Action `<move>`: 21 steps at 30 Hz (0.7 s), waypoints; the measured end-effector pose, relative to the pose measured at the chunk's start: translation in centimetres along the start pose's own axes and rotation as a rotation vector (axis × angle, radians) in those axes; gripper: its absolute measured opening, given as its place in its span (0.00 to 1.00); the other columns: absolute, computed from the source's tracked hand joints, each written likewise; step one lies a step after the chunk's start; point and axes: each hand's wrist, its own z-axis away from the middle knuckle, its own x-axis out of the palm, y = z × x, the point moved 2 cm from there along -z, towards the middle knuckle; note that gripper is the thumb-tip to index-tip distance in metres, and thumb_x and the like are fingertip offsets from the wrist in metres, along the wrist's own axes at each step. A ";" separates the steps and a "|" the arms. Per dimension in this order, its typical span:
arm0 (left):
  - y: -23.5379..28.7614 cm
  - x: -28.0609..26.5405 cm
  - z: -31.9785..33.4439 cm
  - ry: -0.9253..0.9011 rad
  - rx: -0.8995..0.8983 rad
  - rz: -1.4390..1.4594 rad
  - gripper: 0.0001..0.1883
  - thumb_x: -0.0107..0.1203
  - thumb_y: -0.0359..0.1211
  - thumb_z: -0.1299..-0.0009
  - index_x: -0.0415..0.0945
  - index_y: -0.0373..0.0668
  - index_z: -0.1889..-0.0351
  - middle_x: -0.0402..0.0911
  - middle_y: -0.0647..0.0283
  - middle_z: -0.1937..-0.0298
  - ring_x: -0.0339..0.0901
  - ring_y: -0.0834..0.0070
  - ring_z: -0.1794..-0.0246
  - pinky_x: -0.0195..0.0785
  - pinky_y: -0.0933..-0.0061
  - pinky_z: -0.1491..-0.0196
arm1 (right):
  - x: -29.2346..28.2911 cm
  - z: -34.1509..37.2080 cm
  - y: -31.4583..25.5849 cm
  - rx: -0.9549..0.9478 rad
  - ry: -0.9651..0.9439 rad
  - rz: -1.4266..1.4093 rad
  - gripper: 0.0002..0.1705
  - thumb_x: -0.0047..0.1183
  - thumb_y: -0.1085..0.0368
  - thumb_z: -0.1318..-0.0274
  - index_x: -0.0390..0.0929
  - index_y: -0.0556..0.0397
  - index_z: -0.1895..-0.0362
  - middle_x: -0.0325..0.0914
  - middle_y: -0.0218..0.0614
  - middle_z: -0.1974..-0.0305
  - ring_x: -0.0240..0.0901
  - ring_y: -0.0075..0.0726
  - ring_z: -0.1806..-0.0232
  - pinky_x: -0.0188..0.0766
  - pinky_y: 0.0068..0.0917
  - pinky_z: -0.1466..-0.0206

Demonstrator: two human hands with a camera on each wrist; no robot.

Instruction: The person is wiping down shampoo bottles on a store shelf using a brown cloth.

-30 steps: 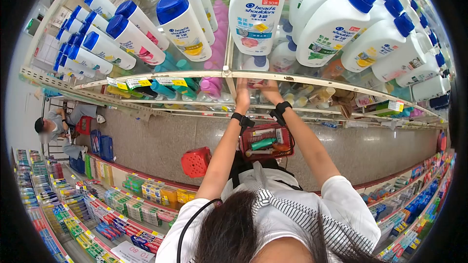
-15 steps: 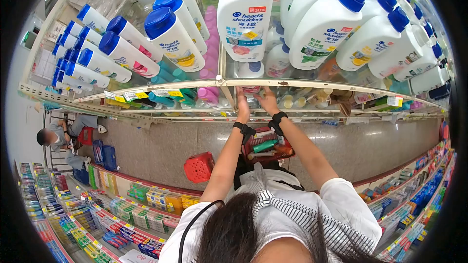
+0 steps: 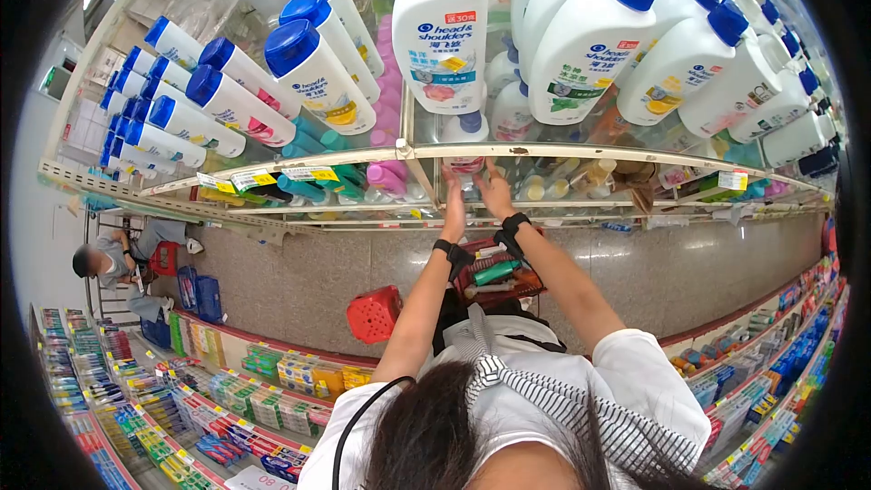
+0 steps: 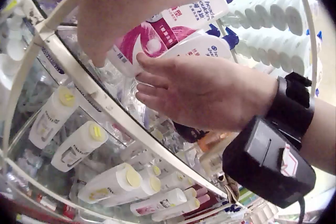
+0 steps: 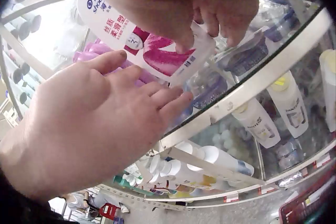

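A white shampoo bottle (image 3: 465, 161) with a blue cap and pink label stands under the glass top shelf, partly behind its front rail. My left hand (image 3: 454, 203) is at the bottle's near left side. In the right wrist view, that left hand (image 5: 105, 113) has its fingers stretched out beside the bottle's lower part. On the other side, my right hand (image 3: 495, 195) is close to the base. From the left wrist view, the right hand (image 4: 199, 90) shows loosely straight fingers near the bottom of the pink-labelled bottle (image 4: 152, 43).
Large white shampoo bottles (image 3: 440, 36) line the shelf above, behind a metal rail (image 3: 562, 151). Lower down stand yellow-capped bottles (image 4: 113, 182). A red basket (image 3: 526, 283) sits by my legs, a red stool (image 3: 374, 313) to its left. A seated person (image 3: 113, 259) is far left.
Both hands have drawn back slightly toward me, to the near side of the pink-labelled bottle. The head view has shifted a little, so the shelf's front rail sits lower.
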 end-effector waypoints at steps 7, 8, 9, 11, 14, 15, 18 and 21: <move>0.1 1.1 1.7 -0.012 -0.113 -0.021 0.34 0.32 0.48 0.28 0.26 0.49 0.32 0.27 0.63 0.29 0.28 0.70 0.29 0.24 0.69 0.32 | -0.7 1.4 0.6 -0.113 -0.125 0.043 0.38 0.51 0.64 0.49 0.47 0.54 0.35 0.58 0.52 0.41 0.56 0.52 0.40 0.56 0.29 0.42; -0.2 0.9 1.4 -0.016 -0.108 -0.016 0.34 0.32 0.48 0.28 0.26 0.49 0.32 0.27 0.62 0.29 0.28 0.70 0.29 0.24 0.69 0.32 | -0.8 1.4 0.3 -0.071 -0.174 0.038 0.38 0.51 0.64 0.49 0.47 0.53 0.35 0.57 0.52 0.40 0.54 0.52 0.39 0.55 0.29 0.41; -0.3 0.8 1.3 -0.014 -0.107 -0.011 0.34 0.31 0.48 0.29 0.27 0.48 0.32 0.28 0.62 0.29 0.28 0.70 0.29 0.24 0.69 0.32 | -0.9 1.3 0.3 -0.071 -0.173 0.038 0.38 0.51 0.64 0.49 0.47 0.53 0.35 0.57 0.52 0.40 0.54 0.52 0.39 0.55 0.29 0.41; -0.7 0.7 1.1 -0.018 -0.106 -0.006 0.34 0.31 0.48 0.29 0.27 0.48 0.32 0.28 0.62 0.29 0.29 0.69 0.29 0.24 0.69 0.32 | -0.9 1.1 0.2 -0.005 -0.234 0.025 0.39 0.50 0.66 0.48 0.45 0.50 0.34 0.52 0.53 0.38 0.50 0.54 0.37 0.53 0.33 0.39; -0.9 0.7 0.9 -0.025 -0.109 0.000 0.34 0.31 0.48 0.29 0.28 0.47 0.32 0.29 0.61 0.29 0.29 0.69 0.29 0.25 0.68 0.32 | -0.5 1.0 0.8 0.002 -0.229 0.051 0.40 0.50 0.66 0.48 0.44 0.49 0.34 0.52 0.54 0.38 0.49 0.54 0.36 0.52 0.34 0.38; -1.0 0.6 0.9 -0.028 -0.109 0.003 0.34 0.31 0.48 0.29 0.28 0.47 0.32 0.29 0.61 0.29 0.29 0.69 0.29 0.25 0.68 0.32 | -0.5 1.1 0.8 0.000 -0.228 0.053 0.40 0.50 0.66 0.48 0.44 0.49 0.34 0.52 0.54 0.38 0.49 0.54 0.36 0.52 0.34 0.38; -0.9 0.4 0.8 -0.037 -0.118 0.014 0.34 0.31 0.48 0.29 0.29 0.46 0.32 0.30 0.60 0.29 0.30 0.68 0.29 0.25 0.68 0.31 | -0.7 1.3 0.5 -0.007 -0.230 0.032 0.41 0.49 0.67 0.48 0.42 0.49 0.33 0.51 0.53 0.37 0.48 0.54 0.36 0.51 0.36 0.38; -0.8 0.1 0.8 -0.048 -0.129 0.022 0.34 0.31 0.48 0.29 0.30 0.45 0.32 0.30 0.59 0.29 0.30 0.68 0.29 0.26 0.68 0.31 | -0.9 1.5 0.7 -0.002 -0.191 0.011 0.37 0.49 0.67 0.49 0.49 0.52 0.35 0.57 0.50 0.39 0.52 0.49 0.37 0.52 0.28 0.39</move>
